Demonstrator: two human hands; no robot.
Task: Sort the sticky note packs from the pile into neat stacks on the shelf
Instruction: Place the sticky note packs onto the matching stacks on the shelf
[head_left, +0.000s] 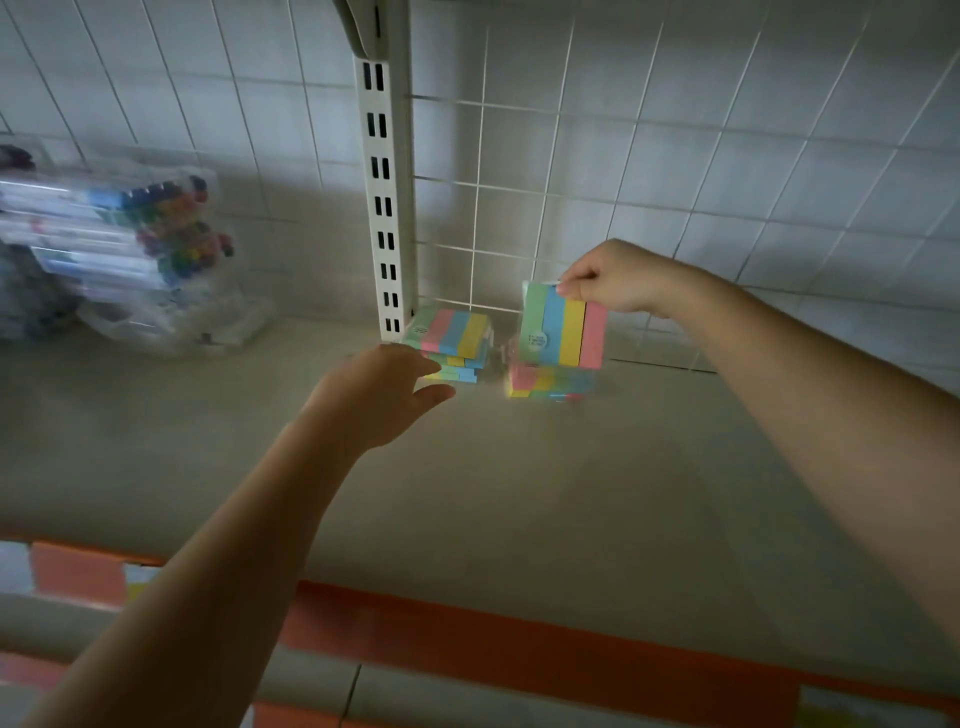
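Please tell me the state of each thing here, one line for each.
right hand: pinches held pack by its top
held pack: upright, in the air
left stack: lying flat on shelf
right stack: flat on shelf, blurred
left hand: open, beside left stack

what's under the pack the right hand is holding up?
A low stack of sticky note packs lies on the shelf under the held pack, which the right hand pinches. The stack's rear is covered.

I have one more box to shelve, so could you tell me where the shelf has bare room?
The shelf is bare from its orange front edge back to the sticky note stacks, and between the marker packs and the slotted upright. By the upright it is crowded: both stacks, left hand, right hand holding a pack.
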